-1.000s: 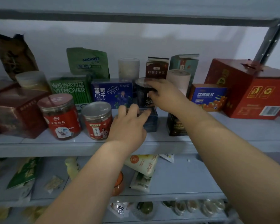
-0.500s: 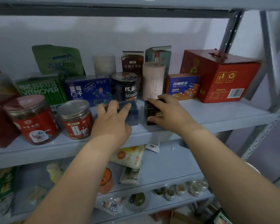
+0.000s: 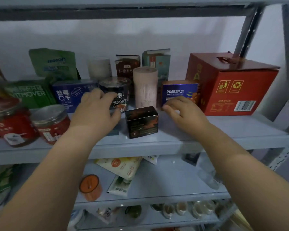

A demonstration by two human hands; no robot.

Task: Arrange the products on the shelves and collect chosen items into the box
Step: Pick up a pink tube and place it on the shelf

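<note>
**Small black box stands free at the shelf front, a hand on either side**

We see the small black cardboard box with copper-coloured print [image 3: 141, 121] upright near the front edge of the grey metal shelf [image 3: 223, 130], one corner turned towards us, its lid closed. Neither hand is touching it. The right hand [image 3: 183, 112] hovers just to its right; its grip is slack, fingers loosely bent around nothing. The left hand [image 3: 93, 114] lies palm down just to its left, fingers spread and only lightly bent, over a dark teal box [image 3: 114, 131] of which only a corner shows; its grip closes on nothing that we can make out.

Directly behind the black box rises one pale pink cardboard tube [image 3: 145, 87]. Beside that stand one black tin with a clear lid [image 3: 114, 87], partly covered by the left fingers, and one blue and orange carton [image 3: 180, 92], partly covered by the right hand. One large red carton with a carry handle [image 3: 232, 84] fills the right end.

To the left we count two clear jars with red labels [image 3: 12, 124] and metal lids, one blue carton [image 3: 70, 95] and one green carton [image 3: 30, 94]. At the back wall stand one green pouch [image 3: 53, 64], one frosted white cup [image 3: 99, 67] and two upright cartons, brown [image 3: 128, 65] and teal [image 3: 156, 62].
</note>
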